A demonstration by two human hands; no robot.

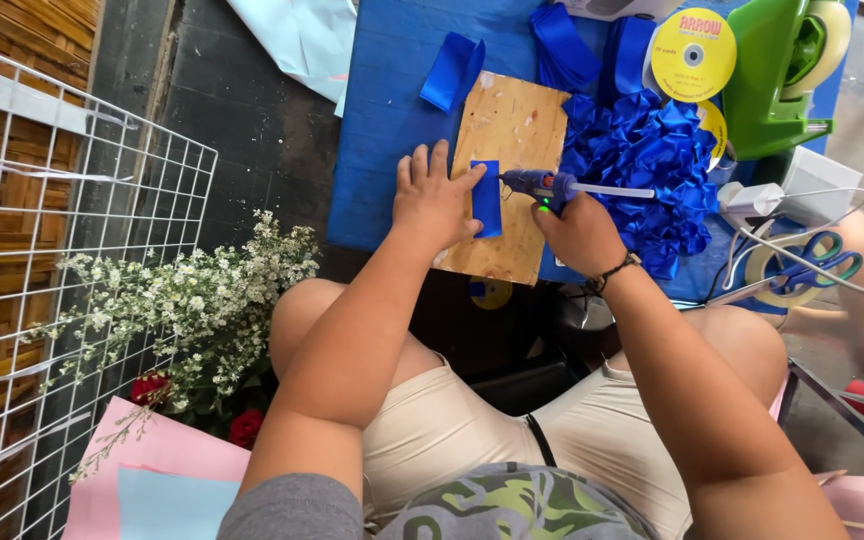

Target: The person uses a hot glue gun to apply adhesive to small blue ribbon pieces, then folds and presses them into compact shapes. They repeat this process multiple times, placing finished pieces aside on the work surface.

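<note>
A short strip of blue ribbon (486, 198) lies on a small wooden board (508, 140) set on a blue table (387, 110). My left hand (434, 200) presses flat on the board, fingers spread, its thumb and index finger pinning the ribbon's left edge. My right hand (577, 230) grips a blue glue gun (549, 185) with its nozzle pointing left at the top of the ribbon strip; a white glue stick juts out to the right.
A heap of folded blue ribbon pieces (647, 160) lies right of the board. A yellow ribbon spool (693, 52), green tape dispenser (777, 75), scissors (812, 262) and tape roll sit further right. White flowers (192, 300), a wire grid (42, 300) and coloured paper (152, 480) are on the left.
</note>
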